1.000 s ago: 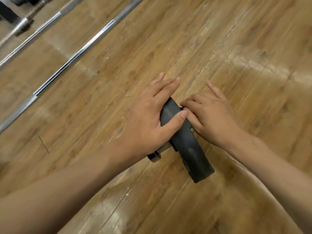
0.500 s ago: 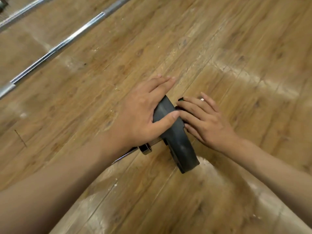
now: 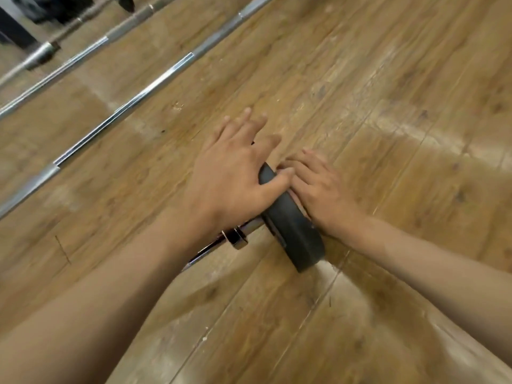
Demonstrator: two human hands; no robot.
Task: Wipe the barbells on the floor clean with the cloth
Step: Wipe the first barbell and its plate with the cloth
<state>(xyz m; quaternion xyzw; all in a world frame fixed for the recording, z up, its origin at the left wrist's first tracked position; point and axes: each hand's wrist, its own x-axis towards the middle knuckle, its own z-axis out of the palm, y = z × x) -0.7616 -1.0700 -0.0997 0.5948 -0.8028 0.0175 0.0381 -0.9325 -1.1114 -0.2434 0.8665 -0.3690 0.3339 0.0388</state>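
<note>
Closest in, the chrome barbell sleeve with its collar sits just below centre. The black round weight plate stands on edge on the brown wooden plank floor. The left hand clamps its rim, thumb hooked over. Its fingers, flat a second ago, now splay and blur toward 12 o'clock, so that hand is shifting! The right hand still presses the plate's far face, fingers bent; whether they hook the rim, I can't tell. No cloth is in sight, so I'd say no wiping is underway. Out at 10 o'clock lies a long chrome bar.
</note>
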